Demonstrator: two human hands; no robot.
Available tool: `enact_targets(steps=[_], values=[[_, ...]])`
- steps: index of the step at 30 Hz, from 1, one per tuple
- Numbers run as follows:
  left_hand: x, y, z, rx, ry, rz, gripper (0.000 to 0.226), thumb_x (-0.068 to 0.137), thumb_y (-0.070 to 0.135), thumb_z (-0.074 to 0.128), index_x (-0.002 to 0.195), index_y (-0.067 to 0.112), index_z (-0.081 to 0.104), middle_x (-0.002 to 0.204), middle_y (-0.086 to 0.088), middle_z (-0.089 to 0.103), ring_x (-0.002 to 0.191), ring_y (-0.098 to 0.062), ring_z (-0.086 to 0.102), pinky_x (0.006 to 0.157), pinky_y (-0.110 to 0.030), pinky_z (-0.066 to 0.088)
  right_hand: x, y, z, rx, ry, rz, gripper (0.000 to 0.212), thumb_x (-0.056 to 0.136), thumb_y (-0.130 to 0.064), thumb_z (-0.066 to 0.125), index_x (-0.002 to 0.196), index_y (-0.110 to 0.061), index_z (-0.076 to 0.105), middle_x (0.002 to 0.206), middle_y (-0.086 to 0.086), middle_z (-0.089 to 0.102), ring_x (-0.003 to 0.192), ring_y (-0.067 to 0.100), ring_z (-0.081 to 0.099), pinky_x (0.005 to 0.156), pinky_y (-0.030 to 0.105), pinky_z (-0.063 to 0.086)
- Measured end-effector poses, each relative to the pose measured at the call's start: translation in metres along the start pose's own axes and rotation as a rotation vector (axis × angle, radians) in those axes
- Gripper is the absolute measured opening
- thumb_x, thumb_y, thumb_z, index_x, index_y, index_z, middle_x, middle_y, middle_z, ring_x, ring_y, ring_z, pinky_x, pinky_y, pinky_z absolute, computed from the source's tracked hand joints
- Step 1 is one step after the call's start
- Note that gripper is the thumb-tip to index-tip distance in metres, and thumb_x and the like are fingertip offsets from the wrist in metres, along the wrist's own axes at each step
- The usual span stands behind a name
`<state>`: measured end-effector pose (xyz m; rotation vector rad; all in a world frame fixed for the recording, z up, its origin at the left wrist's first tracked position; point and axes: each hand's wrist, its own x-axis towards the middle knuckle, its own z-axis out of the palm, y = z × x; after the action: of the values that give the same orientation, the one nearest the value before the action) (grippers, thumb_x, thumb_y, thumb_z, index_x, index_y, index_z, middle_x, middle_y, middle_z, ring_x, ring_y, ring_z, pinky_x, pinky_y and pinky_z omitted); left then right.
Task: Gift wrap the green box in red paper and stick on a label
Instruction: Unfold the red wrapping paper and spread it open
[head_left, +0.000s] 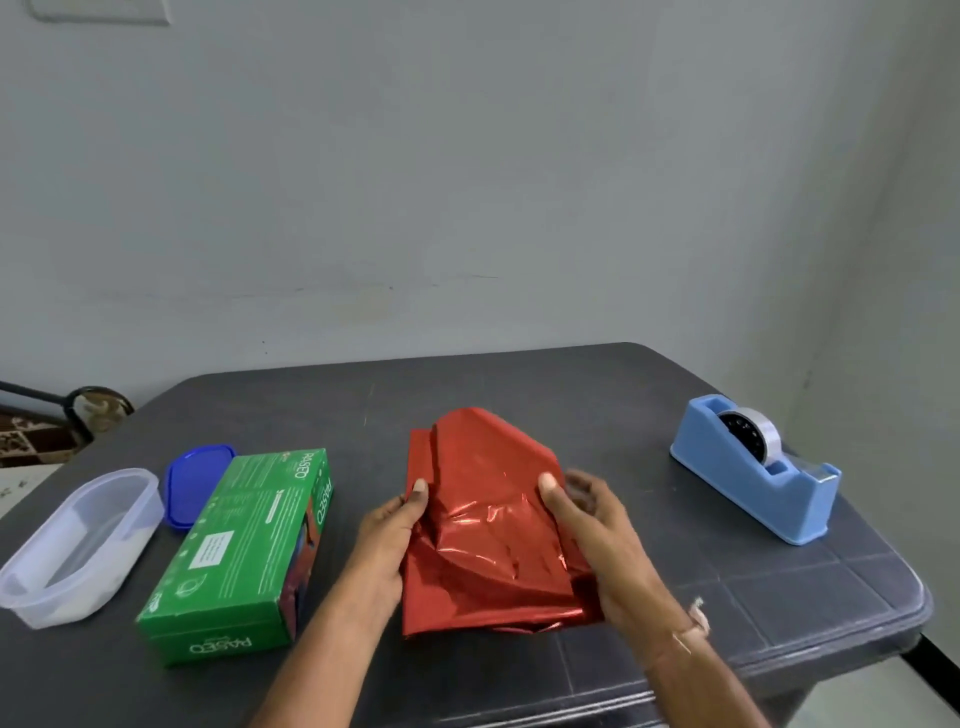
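A folded sheet of shiny red paper (485, 525) sits at the middle of the dark table, its far part lifted and creased. My left hand (387, 540) grips its left edge with the thumb on top. My right hand (592, 525) grips the right edge the same way. The green box (244, 551) lies flat to the left of the paper, apart from both hands. No label is visible.
A blue tape dispenser (758, 473) with a roll of tape stands at the right. A clear plastic tub (78, 545) lies at the far left, its blue lid (195, 483) behind the box. The dark table (519, 395) meets a grey wall at the back.
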<state>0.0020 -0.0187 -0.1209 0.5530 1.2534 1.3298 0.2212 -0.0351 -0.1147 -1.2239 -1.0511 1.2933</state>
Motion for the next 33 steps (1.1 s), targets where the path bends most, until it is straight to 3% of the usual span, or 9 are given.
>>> enact_targets(steps=[5, 9, 12, 14, 19, 23, 27, 30, 33], values=[[0.023, -0.018, 0.005, 0.212, 0.095, 0.086, 0.037, 0.09, 0.024, 0.078, 0.113, -0.004, 0.07, 0.104, -0.019, 0.074, 0.084, -0.026, 0.068, 0.079, -0.035, 0.056, -0.007, 0.003, -0.006, 0.279, -0.112, 0.281, 0.031, 0.095, -0.022, 0.071, 0.109, 0.006, 0.071, 0.099, 0.025, 0.076, 0.077, 0.03, 0.076, 0.064, 0.035, 0.063], [0.01, -0.021, 0.013, 0.843, 0.201, 0.723, 0.044, 0.078, 0.03, 0.088, 0.114, 0.022, 0.063, 0.115, 0.009, 0.062, 0.103, -0.01, 0.057, 0.089, -0.029, 0.046, 0.006, 0.005, -0.007, 0.234, -0.011, 0.275, 0.013, 0.094, -0.009, 0.07, 0.095, 0.003, 0.073, 0.082, 0.021, 0.075, 0.06, 0.025, 0.07, 0.058, 0.035, 0.063], [-0.02, -0.016, 0.023, 0.898, -0.259, 0.74, 0.032, 0.077, 0.044, 0.086, 0.1, 0.033, 0.067, 0.105, 0.019, 0.067, 0.099, -0.001, 0.062, 0.082, -0.013, 0.043, 0.01, 0.009, -0.005, 0.231, 0.016, 0.317, 0.017, 0.097, -0.013, 0.067, 0.091, 0.002, 0.072, 0.078, 0.022, 0.071, 0.058, 0.027, 0.066, 0.059, 0.038, 0.061], [-0.035, -0.02, 0.03, 1.009, -0.503, 0.648, 0.052, 0.068, 0.064, 0.084, 0.107, 0.037, 0.064, 0.112, 0.022, 0.064, 0.109, 0.003, 0.059, 0.089, -0.012, 0.045, 0.01, 0.009, -0.004, 0.258, 0.03, 0.311, 0.022, 0.099, -0.014, 0.065, 0.085, 0.001, 0.073, 0.074, 0.019, 0.071, 0.058, 0.027, 0.067, 0.057, 0.036, 0.06], [-0.045, -0.031, 0.032, 1.253, -0.574, 0.645, 0.08, 0.055, 0.074, 0.085, 0.118, 0.042, 0.048, 0.141, 0.033, 0.034, 0.128, 0.009, 0.041, 0.104, -0.02, 0.041, 0.012, 0.009, -0.005, 0.29, 0.073, 0.347, 0.024, 0.099, -0.022, 0.066, 0.092, -0.001, 0.074, 0.08, 0.017, 0.073, 0.07, 0.029, 0.069, 0.066, 0.042, 0.061], [-0.047, -0.033, 0.029, 1.181, -0.47, 0.736, 0.051, 0.069, 0.055, 0.087, 0.105, 0.039, 0.056, 0.143, 0.032, 0.037, 0.128, 0.011, 0.043, 0.095, -0.007, 0.033, 0.013, 0.011, -0.006, 0.279, 0.09, 0.364, 0.026, 0.099, -0.026, 0.067, 0.094, -0.001, 0.073, 0.078, 0.016, 0.073, 0.069, 0.029, 0.069, 0.073, 0.046, 0.06], [-0.039, -0.037, 0.019, 1.069, -0.384, 0.754, 0.021, 0.079, 0.045, 0.084, 0.088, 0.035, 0.067, 0.13, 0.03, 0.058, 0.12, 0.011, 0.053, 0.1, -0.022, 0.044, 0.014, 0.011, -0.005, 0.279, 0.104, 0.365, 0.023, 0.1, -0.024, 0.065, 0.096, -0.002, 0.071, 0.076, 0.014, 0.074, 0.063, 0.025, 0.07, 0.065, 0.041, 0.061], [-0.04, -0.036, 0.016, 0.95, -0.37, 0.716, 0.015, 0.081, 0.044, 0.082, 0.085, 0.033, 0.072, 0.114, 0.024, 0.07, 0.111, 0.005, 0.063, 0.095, -0.023, 0.048, 0.012, 0.011, -0.004, 0.288, 0.108, 0.36, 0.021, 0.1, -0.021, 0.065, 0.102, -0.001, 0.07, 0.089, 0.018, 0.076, 0.072, 0.028, 0.071, 0.074, 0.045, 0.061], [-0.044, -0.02, 0.017, 0.588, -0.307, 0.547, 0.028, 0.085, 0.045, 0.07, 0.092, 0.018, 0.075, 0.092, 0.009, 0.078, 0.086, -0.003, 0.07, 0.08, -0.022, 0.051, 0.007, 0.013, -0.008, 0.24, 0.091, 0.34, 0.021, 0.101, -0.02, 0.063, 0.102, -0.001, 0.071, 0.09, 0.018, 0.074, 0.073, 0.028, 0.069, 0.072, 0.043, 0.061]])
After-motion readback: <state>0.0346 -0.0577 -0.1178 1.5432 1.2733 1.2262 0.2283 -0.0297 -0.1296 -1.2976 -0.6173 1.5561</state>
